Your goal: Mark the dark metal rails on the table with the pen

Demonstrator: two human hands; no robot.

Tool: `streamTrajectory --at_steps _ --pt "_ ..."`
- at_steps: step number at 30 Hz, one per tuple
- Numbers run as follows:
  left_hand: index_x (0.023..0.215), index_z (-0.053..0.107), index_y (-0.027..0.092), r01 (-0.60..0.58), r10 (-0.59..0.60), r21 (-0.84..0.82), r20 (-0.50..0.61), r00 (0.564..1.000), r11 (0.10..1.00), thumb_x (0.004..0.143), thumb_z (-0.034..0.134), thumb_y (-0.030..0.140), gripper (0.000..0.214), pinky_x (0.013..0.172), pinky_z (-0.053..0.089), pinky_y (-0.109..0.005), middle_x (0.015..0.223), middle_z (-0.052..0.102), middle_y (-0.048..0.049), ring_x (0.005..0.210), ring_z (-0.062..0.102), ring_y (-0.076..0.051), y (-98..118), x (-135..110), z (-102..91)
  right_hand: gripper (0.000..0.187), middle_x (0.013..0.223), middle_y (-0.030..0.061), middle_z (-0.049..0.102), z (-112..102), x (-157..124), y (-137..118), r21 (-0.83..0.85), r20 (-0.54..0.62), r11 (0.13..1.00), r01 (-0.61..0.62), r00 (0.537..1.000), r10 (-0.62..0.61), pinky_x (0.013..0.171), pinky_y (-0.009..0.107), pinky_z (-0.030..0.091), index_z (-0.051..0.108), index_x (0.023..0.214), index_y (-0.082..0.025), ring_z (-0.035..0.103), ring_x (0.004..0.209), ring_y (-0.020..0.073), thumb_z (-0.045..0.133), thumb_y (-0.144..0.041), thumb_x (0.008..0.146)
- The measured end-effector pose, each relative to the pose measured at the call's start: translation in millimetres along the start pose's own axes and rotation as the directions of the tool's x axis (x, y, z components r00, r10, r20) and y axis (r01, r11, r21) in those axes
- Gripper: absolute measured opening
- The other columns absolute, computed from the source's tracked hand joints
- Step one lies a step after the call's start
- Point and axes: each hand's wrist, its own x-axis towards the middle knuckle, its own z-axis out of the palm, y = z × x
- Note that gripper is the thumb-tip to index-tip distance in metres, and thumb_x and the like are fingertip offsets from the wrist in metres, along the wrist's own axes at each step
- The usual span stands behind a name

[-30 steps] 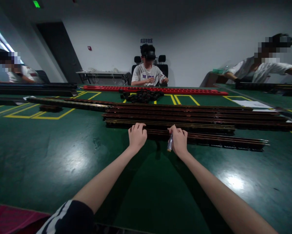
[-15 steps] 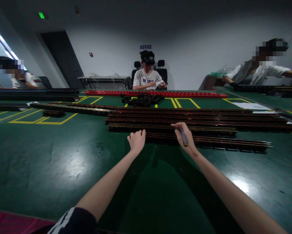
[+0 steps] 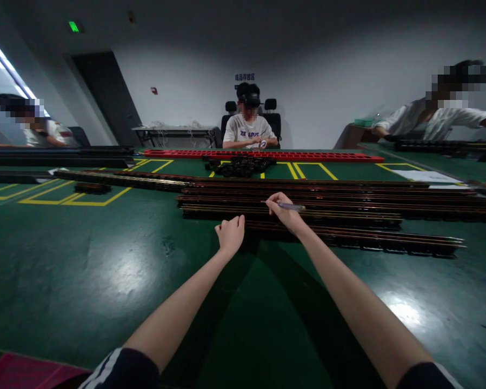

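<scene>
My left hand (image 3: 230,234) is closed at the left end of the nearest long dark rail (image 3: 392,241), which has thin copper-coloured edges. Its fingertips and what they grip are partly hidden behind the knuckles. My right hand (image 3: 286,214) pinches a small screwdriver (image 3: 293,207) with a pale translucent handle, lying nearly level. The thin tip points left, above the rails and a little beyond my left hand. Behind both hands lies a stack of similar long rails (image 3: 348,202), side by side.
A long red slotted rail (image 3: 327,157) lies across the green table (image 3: 84,270), behind a heap of small black parts (image 3: 238,166). Dark bars (image 3: 56,156) lie at left and white papers (image 3: 421,176) at right. Three people sit around the table, one person (image 3: 248,129) opposite.
My right hand has moved left, toward my left hand, and the screwdriver has turned from steep to nearly level. My left hand stays at the rail's end. The view has shifted slightly.
</scene>
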Motion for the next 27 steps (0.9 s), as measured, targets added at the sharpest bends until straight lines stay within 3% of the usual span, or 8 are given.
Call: streamTrajectory --at_steps 7,14,21,27 --pt "0.076 0.061 0.020 0.009 -0.009 -0.011 0.025 1.000 1.000 0.097 0.027 0.036 0.042 0.098 0.034 -0.044 0.082 0.069 -0.0042 0.094 0.060 -0.022 3 -1 -1.2 0.023 0.065 0.0013 0.064 3 -1 3 0.105 0.080 0.994 0.025 0.996 -0.033 0.067 0.031 0.049 0.064 0.074 -0.018 0.060 0.063 0.0152 0.070 -0.037 0.063" --pt "0.076 0.062 0.020 0.002 -0.002 -0.009 0.010 1.000 1.000 0.096 0.028 0.034 0.042 0.097 0.035 -0.045 0.079 0.069 -0.0045 0.093 0.061 -0.022 4 -1 -2.0 0.036 0.057 0.0021 0.060 0 -4 7 -0.031 0.027 0.999 0.007 1.000 -0.006 0.062 0.029 0.047 0.064 0.069 -0.016 0.057 0.056 0.0148 0.060 -0.051 0.076" --pt "0.071 0.059 0.020 -0.004 0.005 -0.026 0.032 0.999 1.000 0.096 0.028 0.033 0.042 0.098 0.035 -0.044 0.077 0.068 -0.0040 0.092 0.061 -0.021 2 -1 -1.1 0.019 0.060 -0.0006 0.059 1 -4 11 0.052 0.022 0.999 -0.013 1.000 0.012 0.063 0.028 0.047 0.059 0.074 -0.017 0.057 0.058 0.0135 0.061 -0.036 0.075" --pt "0.079 0.063 0.020 -0.017 0.017 0.031 0.005 1.000 0.999 0.095 0.027 0.032 0.041 0.094 0.036 -0.044 0.085 0.070 -0.0062 0.094 0.061 -0.024 2 0 -0.3 0.011 0.061 -0.0006 0.061 6 -8 4 0.003 0.081 1.000 -0.007 0.997 0.006 0.064 0.027 0.046 0.056 0.070 -0.019 0.057 0.058 0.0129 0.058 -0.028 0.077"
